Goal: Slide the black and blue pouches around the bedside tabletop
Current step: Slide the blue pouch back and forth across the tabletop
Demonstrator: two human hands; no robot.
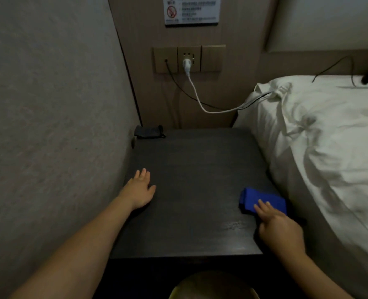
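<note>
— Blue pouch (263, 201): where are we seeing it lying?

— We are seeing it lying flat near the right edge of the bedside tabletop (196, 169), toward the front right corner, just beside the bed (329, 147). Its long axis is running roughly left to right, tilting slightly down toward the bed side.

— And what is the right hand (280, 227) doing?

— We are watching it resting with its fingers (263, 207) stretched flat on top of the pouch's near side, pressing rather than gripping; nothing is being pinched.

— The left hand (141, 192)?

— It is lying open, palm down, near the left edge by the wall (49, 126), holding nothing.

— And the black pouch (149, 132)?

— We are finding it tucked in the back left corner, well apart from both hands, its long axis running along the back edge. Which end is its opening, we cannot tell.
</note>
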